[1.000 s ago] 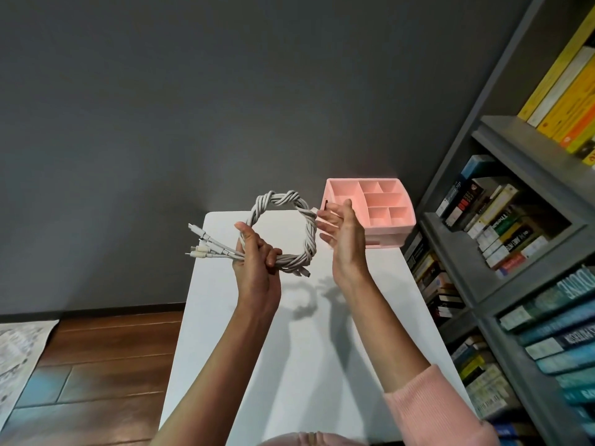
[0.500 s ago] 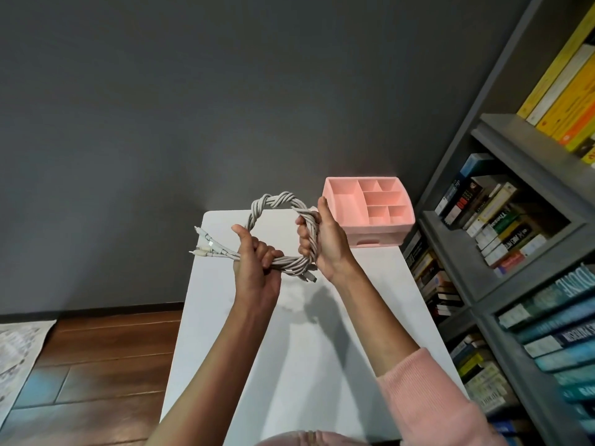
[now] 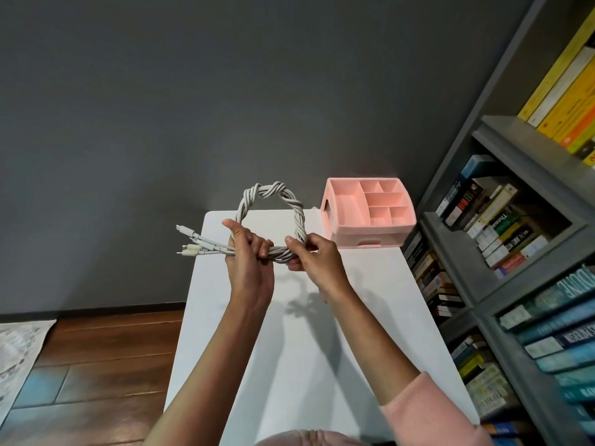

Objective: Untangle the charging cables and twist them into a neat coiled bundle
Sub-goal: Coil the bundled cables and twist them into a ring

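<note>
Plugs [image 3: 192, 242] stick out at nine o'clock from the left hand [image 3: 249, 265], whose fingers curl round the bottom of the twisted cable ring [image 3: 267, 190], held above the table [image 3: 306, 349]. The right hand [image 3: 318, 262] pinches the ring at five o'clock. A pink organizer [image 3: 370, 235] stands at two o'clock.

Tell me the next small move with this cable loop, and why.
Probably wrap the loose plug ends around the base of the cable ring to lock it. The ring is already twisted into shape, the left hand grips its base, and the right hand pinches beside it, yet the plug ends stick out free to the left.
</note>
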The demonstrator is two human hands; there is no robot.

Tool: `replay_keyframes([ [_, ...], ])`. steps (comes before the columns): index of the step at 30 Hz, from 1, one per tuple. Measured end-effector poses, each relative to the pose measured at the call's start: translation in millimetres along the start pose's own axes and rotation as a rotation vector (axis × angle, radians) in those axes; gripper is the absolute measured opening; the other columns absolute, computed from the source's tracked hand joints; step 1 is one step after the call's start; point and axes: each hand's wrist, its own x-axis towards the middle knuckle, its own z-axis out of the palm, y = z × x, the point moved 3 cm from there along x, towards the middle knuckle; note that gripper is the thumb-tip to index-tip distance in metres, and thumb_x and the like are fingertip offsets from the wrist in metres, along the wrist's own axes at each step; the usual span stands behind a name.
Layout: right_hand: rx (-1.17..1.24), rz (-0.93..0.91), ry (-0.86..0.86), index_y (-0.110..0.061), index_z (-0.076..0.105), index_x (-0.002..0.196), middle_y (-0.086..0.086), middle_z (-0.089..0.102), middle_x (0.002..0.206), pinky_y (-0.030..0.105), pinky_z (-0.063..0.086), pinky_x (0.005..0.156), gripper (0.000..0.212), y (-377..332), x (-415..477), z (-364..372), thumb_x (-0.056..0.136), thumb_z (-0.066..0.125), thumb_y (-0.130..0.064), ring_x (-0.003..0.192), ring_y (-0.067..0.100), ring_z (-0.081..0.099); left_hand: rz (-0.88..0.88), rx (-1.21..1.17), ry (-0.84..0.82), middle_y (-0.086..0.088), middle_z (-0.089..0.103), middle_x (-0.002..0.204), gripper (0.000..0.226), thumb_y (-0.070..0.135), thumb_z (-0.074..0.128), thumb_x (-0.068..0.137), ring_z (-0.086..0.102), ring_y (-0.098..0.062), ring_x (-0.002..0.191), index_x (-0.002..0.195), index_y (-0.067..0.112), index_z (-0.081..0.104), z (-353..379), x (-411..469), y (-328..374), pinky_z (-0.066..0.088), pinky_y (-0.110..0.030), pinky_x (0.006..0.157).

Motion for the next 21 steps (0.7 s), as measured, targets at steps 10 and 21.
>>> replay_keyframes([
  [10,0.186,0.319,0.138,-0.006,0.044,0.108,0.017,0.052,0.116,0.027,0.053,0.046,0.024,13,-5,14,0.088,0.052,-0.016,0.086,0.026,0.066,-0.056,0.044,-0.106,0.006,0.023,0.049,0.056,0.06,0.027,0.095,0.027,-0.01,0.046,0.072,0.014,0.048,6,-9,-6,0.033,-0.019,0.056],
  [21,0.954,0.571,0.036,0.003,0.049,0.085,0.018,0.057,0.084,0.034,0.056,0.072,0.011,3,-2,19,0.096,0.047,0.003,0.063,0.026,0.065,0.04,0.38,0.007,0.004,0.064,0.095,0.053,0.052,0.024,0.1,0.058,-0.011,0.097,0.1,0.022,0.069,1,-12,-9,0.041,-0.022,0.092],
])
